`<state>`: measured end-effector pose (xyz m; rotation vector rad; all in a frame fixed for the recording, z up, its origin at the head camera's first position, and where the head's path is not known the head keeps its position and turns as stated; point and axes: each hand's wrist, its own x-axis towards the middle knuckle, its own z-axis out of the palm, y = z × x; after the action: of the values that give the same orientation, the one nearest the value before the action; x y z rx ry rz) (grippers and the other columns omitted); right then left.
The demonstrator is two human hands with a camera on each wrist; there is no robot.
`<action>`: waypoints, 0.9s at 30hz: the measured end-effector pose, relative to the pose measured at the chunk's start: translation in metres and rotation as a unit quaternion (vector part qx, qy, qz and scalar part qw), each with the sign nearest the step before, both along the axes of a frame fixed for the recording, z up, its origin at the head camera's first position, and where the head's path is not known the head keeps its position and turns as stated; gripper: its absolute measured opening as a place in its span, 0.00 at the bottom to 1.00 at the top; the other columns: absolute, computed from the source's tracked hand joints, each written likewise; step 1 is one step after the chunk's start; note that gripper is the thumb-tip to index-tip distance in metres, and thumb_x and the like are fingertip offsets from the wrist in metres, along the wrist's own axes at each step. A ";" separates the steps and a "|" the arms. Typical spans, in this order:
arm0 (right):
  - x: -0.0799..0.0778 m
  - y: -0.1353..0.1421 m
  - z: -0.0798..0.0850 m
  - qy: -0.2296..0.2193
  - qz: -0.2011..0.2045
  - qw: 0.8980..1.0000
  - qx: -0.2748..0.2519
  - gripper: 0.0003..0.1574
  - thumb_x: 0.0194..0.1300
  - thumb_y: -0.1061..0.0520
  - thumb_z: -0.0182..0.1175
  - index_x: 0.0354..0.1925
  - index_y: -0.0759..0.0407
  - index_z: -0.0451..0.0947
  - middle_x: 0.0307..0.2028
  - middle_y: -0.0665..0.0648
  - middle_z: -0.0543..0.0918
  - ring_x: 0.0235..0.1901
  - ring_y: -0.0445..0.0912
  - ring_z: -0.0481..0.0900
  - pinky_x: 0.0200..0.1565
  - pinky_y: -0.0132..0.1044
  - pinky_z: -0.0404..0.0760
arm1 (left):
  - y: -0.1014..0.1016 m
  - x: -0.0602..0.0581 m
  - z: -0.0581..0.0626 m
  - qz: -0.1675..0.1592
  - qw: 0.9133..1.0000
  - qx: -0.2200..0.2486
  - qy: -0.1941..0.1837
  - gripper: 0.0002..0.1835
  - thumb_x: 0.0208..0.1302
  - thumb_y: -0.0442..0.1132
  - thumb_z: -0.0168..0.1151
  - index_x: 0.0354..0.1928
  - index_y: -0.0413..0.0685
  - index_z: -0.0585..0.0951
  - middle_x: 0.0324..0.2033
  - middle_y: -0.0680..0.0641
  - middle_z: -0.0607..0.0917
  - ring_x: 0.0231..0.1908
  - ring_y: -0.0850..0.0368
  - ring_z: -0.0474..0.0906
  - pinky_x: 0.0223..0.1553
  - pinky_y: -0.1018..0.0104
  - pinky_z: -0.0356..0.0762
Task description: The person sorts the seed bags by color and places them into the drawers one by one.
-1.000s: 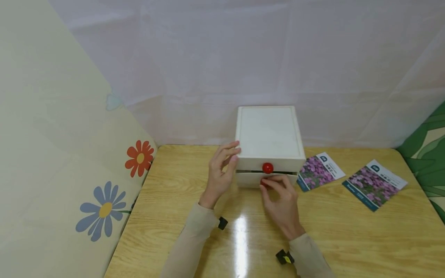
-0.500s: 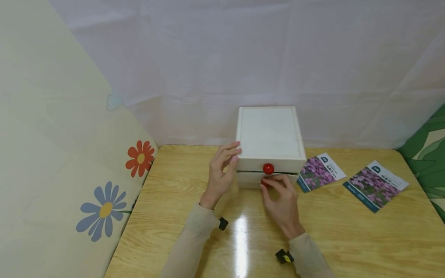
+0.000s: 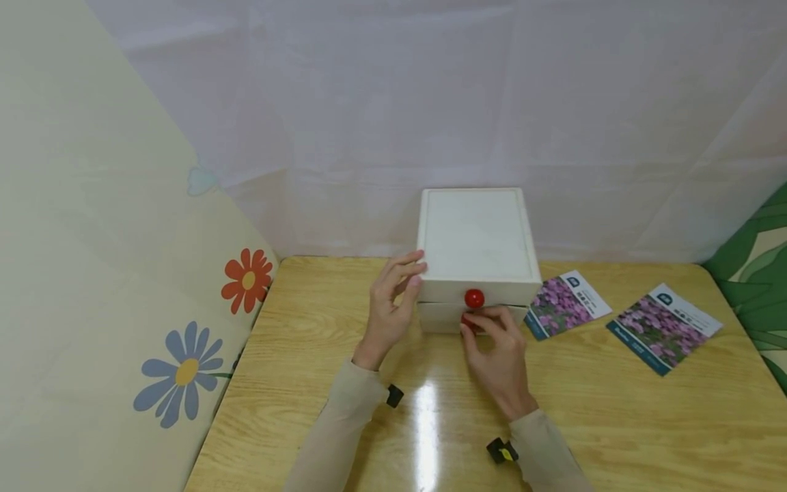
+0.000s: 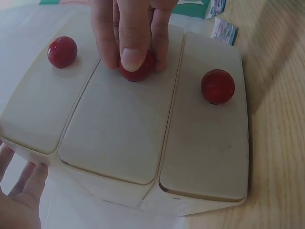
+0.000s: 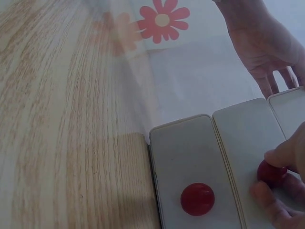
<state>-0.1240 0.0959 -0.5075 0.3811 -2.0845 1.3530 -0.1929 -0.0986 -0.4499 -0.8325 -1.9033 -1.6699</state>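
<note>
A small white drawer box [image 3: 479, 232] stands near the back of the table, its three stacked drawers facing me. Each drawer has a round red knob. My right hand [image 3: 501, 359] pinches the middle drawer's knob [image 4: 139, 72] between thumb and fingers, partly covering it. In the left wrist view, that drawer front [image 4: 121, 124] sits almost level with its neighbours. Above is the top knob [image 3: 474, 298]; the bottom knob [image 4: 218, 86] shows in both wrist views. My left hand [image 3: 392, 304] rests its extended fingertips against the box's left side and upper edge.
Two flower-picture packets lie right of the box, the nearer packet [image 3: 567, 304] beside its side and the other packet [image 3: 665, 328] farther right. Behind the wooden table [image 3: 295, 342] hangs a pale cloth [image 3: 369, 123]. A flower-decorated panel [image 3: 123, 273] borders the left.
The middle drawer has slid inward, and the dark gap above its front has narrowed to a thin line. The right hand stays on the knob; the left hand has hardly moved.
</note>
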 end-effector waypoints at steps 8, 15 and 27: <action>-0.001 0.001 0.002 -0.002 -0.006 1.000 0.001 0.13 0.55 0.69 0.71 0.42 0.64 0.87 0.44 0.57 0.80 0.39 0.46 0.84 0.44 0.22 0.83 | -0.001 -0.001 -0.003 -0.001 1.000 -0.003 -0.003 0.13 0.69 0.23 0.55 0.52 0.37 0.82 0.60 0.38 0.79 0.60 0.43 0.78 0.56 0.57 0.82; -0.003 0.001 0.002 0.007 -0.013 1.000 0.007 0.13 0.55 0.68 0.72 0.42 0.62 0.87 0.44 0.57 0.81 0.39 0.46 0.83 0.45 0.20 0.81 | -0.004 0.000 0.002 -0.010 1.000 -0.008 -0.018 0.12 0.72 0.28 0.56 0.53 0.39 0.82 0.61 0.41 0.79 0.62 0.45 0.77 0.58 0.56 0.82; 0.001 0.001 0.000 0.006 -0.015 1.000 -0.012 0.15 0.54 0.69 0.72 0.42 0.62 0.87 0.46 0.56 0.84 0.40 0.46 0.82 0.43 0.22 0.82 | -0.007 -0.005 0.007 -0.012 0.999 -0.028 0.014 0.14 0.65 0.19 0.56 0.52 0.30 0.81 0.59 0.31 0.79 0.59 0.36 0.78 0.58 0.56 0.81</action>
<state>-0.1233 0.0970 -0.5072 0.3469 -2.0553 1.3534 -0.1975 -0.1060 -0.4429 -0.8984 -1.9360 -1.6174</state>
